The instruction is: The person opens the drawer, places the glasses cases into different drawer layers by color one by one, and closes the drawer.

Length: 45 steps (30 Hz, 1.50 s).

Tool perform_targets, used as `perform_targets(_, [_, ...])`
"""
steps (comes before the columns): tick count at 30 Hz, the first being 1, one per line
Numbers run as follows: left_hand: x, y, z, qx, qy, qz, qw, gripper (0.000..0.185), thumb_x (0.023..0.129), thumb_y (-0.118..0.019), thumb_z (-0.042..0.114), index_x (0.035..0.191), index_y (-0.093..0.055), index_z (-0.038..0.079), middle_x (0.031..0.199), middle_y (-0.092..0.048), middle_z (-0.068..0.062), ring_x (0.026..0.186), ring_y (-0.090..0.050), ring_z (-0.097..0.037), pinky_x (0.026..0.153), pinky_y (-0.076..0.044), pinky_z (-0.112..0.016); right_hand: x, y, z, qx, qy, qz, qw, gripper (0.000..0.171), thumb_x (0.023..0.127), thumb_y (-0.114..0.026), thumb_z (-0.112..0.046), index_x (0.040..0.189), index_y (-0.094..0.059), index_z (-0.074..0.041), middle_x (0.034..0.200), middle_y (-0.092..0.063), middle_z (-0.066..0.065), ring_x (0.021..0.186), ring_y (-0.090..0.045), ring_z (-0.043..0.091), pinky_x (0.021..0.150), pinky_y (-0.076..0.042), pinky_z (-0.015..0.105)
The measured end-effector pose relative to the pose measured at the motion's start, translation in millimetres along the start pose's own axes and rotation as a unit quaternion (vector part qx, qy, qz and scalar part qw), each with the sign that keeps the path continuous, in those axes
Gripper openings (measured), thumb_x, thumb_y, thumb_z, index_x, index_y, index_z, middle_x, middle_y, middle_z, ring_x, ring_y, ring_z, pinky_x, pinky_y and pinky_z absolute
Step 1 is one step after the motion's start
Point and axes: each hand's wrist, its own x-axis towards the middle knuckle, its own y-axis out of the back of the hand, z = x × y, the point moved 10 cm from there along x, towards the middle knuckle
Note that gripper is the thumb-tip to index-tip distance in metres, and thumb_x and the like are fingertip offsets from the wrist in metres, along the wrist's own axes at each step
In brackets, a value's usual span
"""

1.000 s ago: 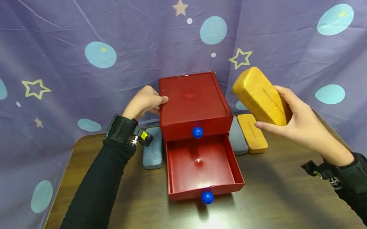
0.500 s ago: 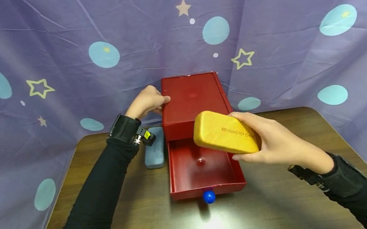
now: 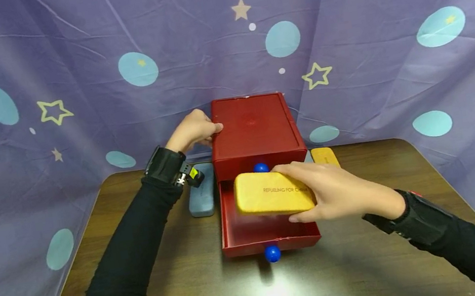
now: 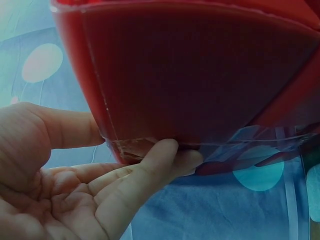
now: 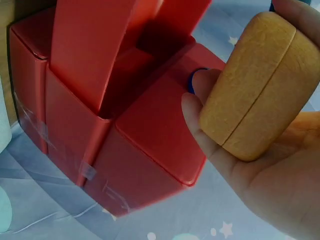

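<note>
"What did only the right wrist view show?"
"A seam (image 5: 258, 90) across the end of the yellow case (image 3: 262, 193); the head view gave its lettering (image 3: 285, 190)."
"Where was it?"
"Pinched in the right grip (image 3: 327, 190), jutting leftward from it, over the pulled-out drawer (image 3: 264, 232)."
"And the left grip (image 3: 193, 129)?"
"Pinching the red cabinet (image 3: 255, 127), just right of it; the left wrist view revealed fingertips hidden from the head."

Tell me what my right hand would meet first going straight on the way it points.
Beyond the yellow case your right hand holds, probably the open drawer's left wall; if higher, it may pass over that toward the blue case. Depth is unclear.
</note>
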Motion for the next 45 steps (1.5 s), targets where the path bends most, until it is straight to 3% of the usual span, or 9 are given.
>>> perform_targets(11, [2.7,0.5,-1.0,0.005,-0.008,0.006,0.9999,0.044,0.100,-0.062,0.015,0.057,-0.053,0.010,0.067,-0.064,-0.003,0.079,-0.070,-0.020,0.080,-0.062,-0.037,12,-23,6,0.000,-0.020,-0.066,0.998,0.092,0.075,-0.089,-0.046,0.148,-0.045,-0.011,0.109,-0.061,-0.004,0.083,-0.052,0.008,0.067,-0.044,0.024])
perform_targets(17, [1.1,0.8,-0.8,0.003,-0.007,0.003,1.0000,0.043,0.100,-0.062,0.015,0.058,-0.054,0.009,0.068,-0.064,-0.004,0.077,-0.069,-0.019,0.084,-0.062,-0.039,18,-35,9,-0.002,-0.030,-0.105,0.994,0.091,0.077,-0.087,-0.045,0.149,-0.045,-0.007,0.109,-0.061,-0.001,0.083,-0.053,0.009,0.068,-0.044,0.025])
perform_targets(21, [1.0,1.3,-1.2,0.006,-0.005,0.004,1.0000,0.048,0.100,-0.062,0.015,0.054,-0.048,0.012,0.058,-0.055,-0.001,0.074,-0.067,-0.018,0.081,-0.062,-0.037,20,-43,11,-0.006,-0.038,-0.133,0.990,0.091,0.079,-0.085,-0.046,0.149,-0.044,-0.005,0.112,-0.062,0.001,0.084,-0.054,0.010,0.070,-0.045,0.026])
perform_targets(25, [0.3,1.1,-0.7,0.006,-0.005,0.006,1.0000,0.048,0.100,-0.062,0.015,0.055,-0.046,0.013,0.058,-0.053,-0.001,0.075,-0.067,-0.018,0.081,-0.062,-0.037,23,-51,12,-0.004,-0.044,-0.155,0.987,0.090,0.080,-0.084,-0.045,0.149,-0.044,-0.004,0.113,-0.061,0.002,0.085,-0.054,0.011,0.071,-0.046,0.027])
perform_targets(31, [1.0,0.9,-2.3,0.009,0.001,0.009,0.9999,0.043,0.100,-0.062,0.016,0.059,-0.050,0.011,0.066,-0.059,-0.003,0.077,-0.068,-0.019,0.082,-0.062,-0.037,26,-57,10,-0.005,-0.044,-0.170,0.984,0.089,0.080,-0.085,-0.043,0.148,-0.045,-0.001,0.110,-0.061,0.001,0.083,-0.054,0.011,0.071,-0.047,0.027])
perform_targets(38, [0.7,1.5,-1.6,0.003,-0.001,0.010,0.9999,0.042,0.100,-0.062,0.015,0.060,-0.050,0.011,0.065,-0.056,-0.003,0.072,-0.065,-0.017,0.080,-0.062,-0.036,30,-65,14,-0.027,-0.060,-0.194,0.979,0.089,0.080,-0.085,-0.043,0.146,-0.046,0.000,0.100,-0.058,0.001,0.078,-0.051,0.012,0.064,-0.043,0.026])
perform_targets(45, [1.4,0.5,-2.1,-0.006,0.007,0.009,0.9999,0.038,0.099,-0.062,0.014,0.064,-0.051,0.009,0.070,-0.054,-0.004,0.069,-0.065,-0.016,0.082,-0.061,-0.037,36,-74,23,-0.058,-0.083,-0.192,0.976,0.086,0.079,-0.085,-0.047,0.143,-0.049,0.000,0.099,-0.059,0.005,0.081,-0.053,0.016,0.064,-0.043,0.029])
